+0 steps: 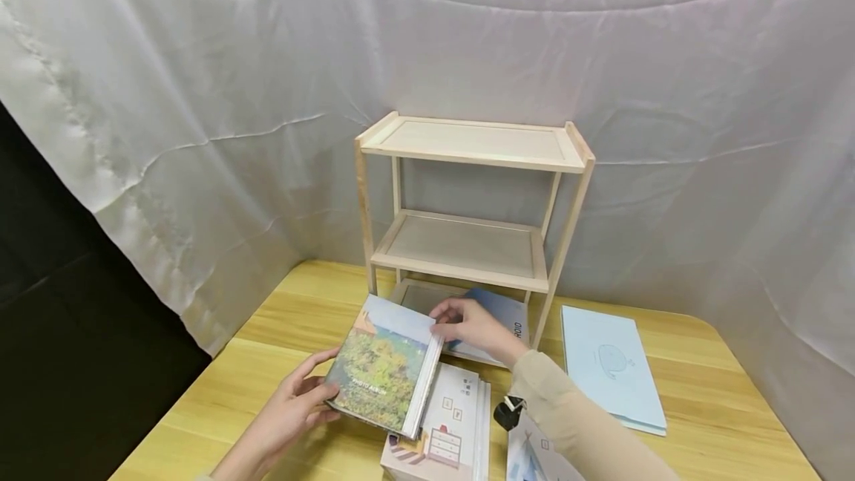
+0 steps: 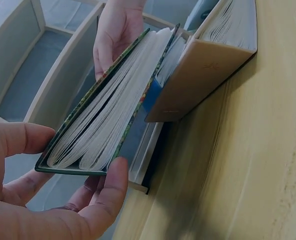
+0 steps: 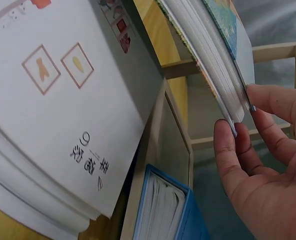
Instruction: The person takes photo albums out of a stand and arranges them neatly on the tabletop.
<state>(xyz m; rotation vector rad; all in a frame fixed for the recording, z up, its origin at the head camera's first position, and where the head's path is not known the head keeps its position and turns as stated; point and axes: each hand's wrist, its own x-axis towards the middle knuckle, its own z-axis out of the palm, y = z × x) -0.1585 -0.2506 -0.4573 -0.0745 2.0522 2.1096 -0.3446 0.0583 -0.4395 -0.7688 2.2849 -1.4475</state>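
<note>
A photo album [image 1: 384, 366] with trees and sea on its cover is held tilted in front of the shelf, a hand at either end. My left hand [image 1: 298, 399] grips its lower left corner; in the left wrist view the thumb and fingers [image 2: 115, 182] pinch both covers across the page edges. My right hand [image 1: 470, 325] pinches the upper right corner, as the right wrist view shows with the album's pages [image 3: 215, 60] between the fingers. Below the held album lies a pale album [image 1: 454, 410] with a drawn dresser, partly covered.
A three-tier wooden shelf [image 1: 461, 277] stands at the back. On its bottom tier lies a blue album [image 1: 497, 314], partly hidden by the right hand. A light blue album [image 1: 611, 362] with a whale lies at right. Another album [image 1: 534, 455] is partly under the right sleeve.
</note>
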